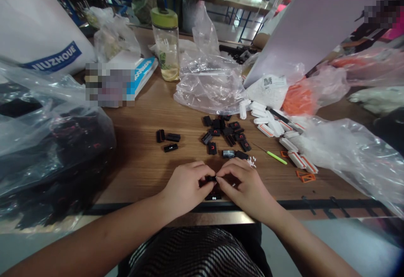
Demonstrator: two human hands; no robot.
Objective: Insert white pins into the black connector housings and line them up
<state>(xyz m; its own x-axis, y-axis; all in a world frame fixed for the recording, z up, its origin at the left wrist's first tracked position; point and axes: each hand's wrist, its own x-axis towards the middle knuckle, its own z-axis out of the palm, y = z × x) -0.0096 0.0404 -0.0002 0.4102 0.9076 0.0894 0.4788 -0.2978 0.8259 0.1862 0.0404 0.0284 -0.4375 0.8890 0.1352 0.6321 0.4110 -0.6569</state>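
Near the table's front edge, my left hand (191, 186) grips a small black plastic part (211, 178) between thumb and fingers. My right hand (243, 184) meets it from the other side, its thumb and forefinger pinched at the part's right end; whatever tiny piece may be in that pinch is hidden. Just below, between my hands, lies another black part (213, 197) with two white dots. Tiny white pieces (251, 161) are scattered beyond my right hand. A pile of black plastic housings (225, 131), some with red marks, lies ahead. Several more black parts (171, 137) rest to the left.
A green-handled pick tool (277, 158), orange frames (306, 177) and white parts (268, 121) lie at right. Clear plastic bags (211, 83) and a green-lidded bottle (165, 45) stand behind. A large bag of black parts (57, 155) fills the left side.
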